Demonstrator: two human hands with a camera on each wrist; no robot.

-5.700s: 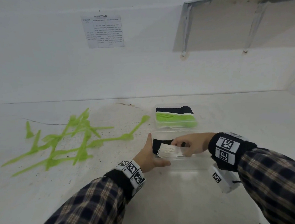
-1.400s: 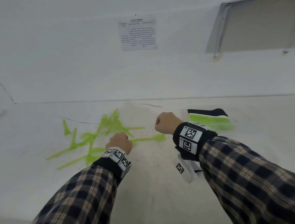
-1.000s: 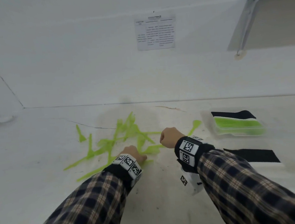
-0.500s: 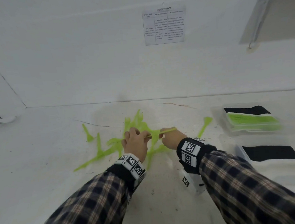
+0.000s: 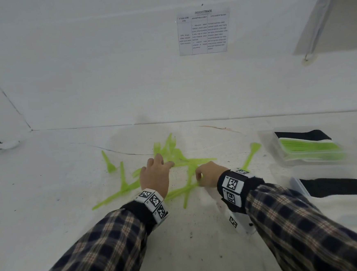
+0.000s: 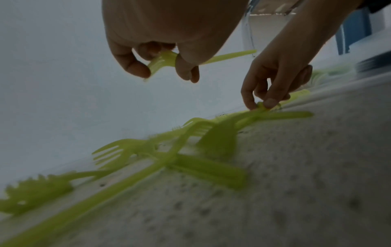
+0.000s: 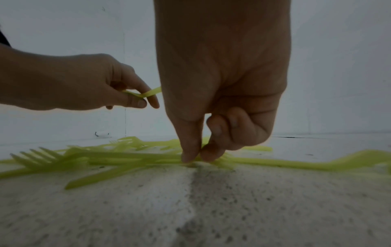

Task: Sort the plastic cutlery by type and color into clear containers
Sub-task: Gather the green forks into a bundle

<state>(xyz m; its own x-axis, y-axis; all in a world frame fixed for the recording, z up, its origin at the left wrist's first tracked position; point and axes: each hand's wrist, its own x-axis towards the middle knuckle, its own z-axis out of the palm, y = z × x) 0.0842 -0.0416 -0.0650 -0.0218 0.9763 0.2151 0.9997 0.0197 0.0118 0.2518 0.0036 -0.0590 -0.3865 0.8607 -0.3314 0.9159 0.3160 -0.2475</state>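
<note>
Change: since half a second ago, right hand [image 5: 208, 174] has dropped from left hand's fork to the pile.
Left hand [image 6: 169, 33]: grips one green fork [image 6: 162, 61], lifted.
Right hand: pinches another fork [image 7: 148, 158] lying on table [image 5: 51, 209].
Containers [image 5: 306, 146]: at right, well apart.
Meaning: forks being bunched before transfer.

— Where is your left grip?
— My left hand [image 5: 155, 176] hangs above the counter, fingers [image 6: 135, 66] curled, pinching a green fork [image 6: 165, 60].
— And the right?
— My right hand [image 5: 208, 174] points down, thumb and forefinger tips [image 7: 188, 157] pinched on another fork [image 7: 148, 158] lying flat; both checked sleeves reach forward.
</note>
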